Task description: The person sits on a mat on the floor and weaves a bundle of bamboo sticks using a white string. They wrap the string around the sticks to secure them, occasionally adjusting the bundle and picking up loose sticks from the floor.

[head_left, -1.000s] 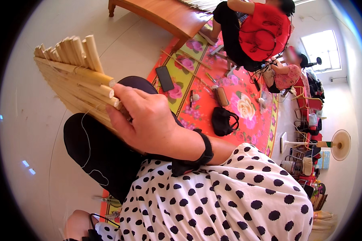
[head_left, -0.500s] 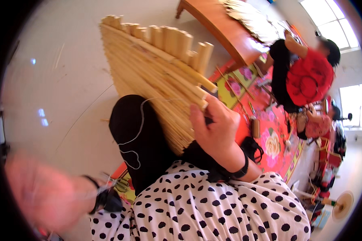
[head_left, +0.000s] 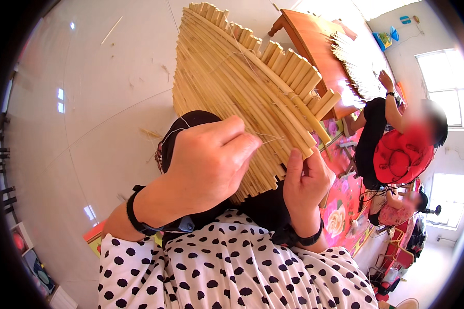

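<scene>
A mat of pale wooden sticks (head_left: 232, 98), laid side by side and bound with thin thread, rests across my black-clad knee (head_left: 198, 117). Its stick ends are uneven along the far edge. My left hand (head_left: 211, 154) is over the mat's near part, closed in a pinch on a pale thread (head_left: 270, 136) that runs to the outer sticks. At the right, my right hand (head_left: 307, 180) grips the end of an outer stick (head_left: 305, 150) between thumb and fingers. The left fingertips are partly hidden behind the hand.
A brown wooden table (head_left: 307, 38) stands beyond the mat, bearing another stick mat (head_left: 353, 67). A person in red (head_left: 402, 154) sits at the right, and another person (head_left: 397, 208) sits farther back. A flowered red floor mat (head_left: 340, 206) lies beside me.
My left hand has swung in from the far lower left to the stick mat. The mat and right hand have shifted rightward in view, and the mat shows more of its face.
</scene>
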Motion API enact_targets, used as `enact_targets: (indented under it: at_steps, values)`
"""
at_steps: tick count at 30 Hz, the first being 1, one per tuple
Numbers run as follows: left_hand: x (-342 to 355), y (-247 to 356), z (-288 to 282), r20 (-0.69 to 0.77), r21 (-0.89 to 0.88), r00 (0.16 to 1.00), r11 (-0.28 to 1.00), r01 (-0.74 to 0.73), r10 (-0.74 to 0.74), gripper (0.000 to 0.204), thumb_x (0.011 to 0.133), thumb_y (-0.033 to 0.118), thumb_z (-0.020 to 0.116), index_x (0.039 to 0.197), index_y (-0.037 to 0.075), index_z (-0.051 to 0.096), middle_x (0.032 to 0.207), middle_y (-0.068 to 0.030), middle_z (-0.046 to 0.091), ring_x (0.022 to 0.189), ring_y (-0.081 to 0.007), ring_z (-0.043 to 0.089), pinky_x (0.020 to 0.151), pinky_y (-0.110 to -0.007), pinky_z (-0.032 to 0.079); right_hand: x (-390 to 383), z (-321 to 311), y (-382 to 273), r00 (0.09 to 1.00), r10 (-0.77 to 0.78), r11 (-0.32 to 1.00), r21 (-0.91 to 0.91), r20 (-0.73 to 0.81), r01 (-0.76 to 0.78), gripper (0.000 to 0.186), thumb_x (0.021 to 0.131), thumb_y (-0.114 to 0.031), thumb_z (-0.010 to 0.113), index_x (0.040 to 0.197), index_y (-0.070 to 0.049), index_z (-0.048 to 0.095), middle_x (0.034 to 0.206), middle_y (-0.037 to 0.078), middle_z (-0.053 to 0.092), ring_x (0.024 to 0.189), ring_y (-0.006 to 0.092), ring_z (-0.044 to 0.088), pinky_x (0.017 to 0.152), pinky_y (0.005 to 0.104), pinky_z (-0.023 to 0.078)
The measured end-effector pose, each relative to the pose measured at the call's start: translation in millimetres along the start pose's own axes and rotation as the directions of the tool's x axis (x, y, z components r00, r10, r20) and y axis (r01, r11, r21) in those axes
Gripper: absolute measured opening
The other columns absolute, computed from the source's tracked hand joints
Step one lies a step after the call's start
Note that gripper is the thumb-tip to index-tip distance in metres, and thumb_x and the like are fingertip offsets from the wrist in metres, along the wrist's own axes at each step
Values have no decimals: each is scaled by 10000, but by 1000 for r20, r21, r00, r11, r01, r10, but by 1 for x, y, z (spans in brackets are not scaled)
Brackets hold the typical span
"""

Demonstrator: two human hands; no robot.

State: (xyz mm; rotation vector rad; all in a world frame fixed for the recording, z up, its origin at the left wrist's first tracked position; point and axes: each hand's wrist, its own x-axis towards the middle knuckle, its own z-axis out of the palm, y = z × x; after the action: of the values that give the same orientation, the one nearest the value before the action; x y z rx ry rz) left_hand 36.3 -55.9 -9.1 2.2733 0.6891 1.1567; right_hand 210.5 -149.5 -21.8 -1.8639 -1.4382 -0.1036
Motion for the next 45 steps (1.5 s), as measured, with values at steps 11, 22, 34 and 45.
enact_targets:
  at_steps: [11,22,34,45]
  values:
    - [0,-4,5,53,19,998,999,-42,41,157,679,-27,714,803,30,636,671,-60,468,532,-220,521,468,-322,414,3,1,-5,999,-35,999,25,-18,35,80,827,-57,652,869,5,623,546,93,490,409,185,473,411,286,368]
    - [0,-2,4,59,21,997,998,-61,59,166,670,-20,714,807,30,636,675,-60,466,541,-219,523,471,-318,417,2,0,-7,999,-33,999,15,-18,33,94,824,-50,663,833,21,602,542,95,490,402,174,479,405,277,366]
    - [2,-2,4,71,39,996,998,-57,54,159,674,-16,712,804,35,637,669,-57,465,535,-218,517,469,-319,416,1,0,-5,999,-31,999,25,-19,32,113,825,-51,653,915,15,637,547,91,486,409,182,467,412,285,364]
    - [9,-1,-1,100,93,991,991,-97,88,147,656,-6,694,786,38,643,663,-51,448,541,-211,515,473,-318,419,2,1,-4,999,-41,999,10,-19,41,121,815,-51,662,909,19,633,543,87,480,405,184,465,410,286,365]
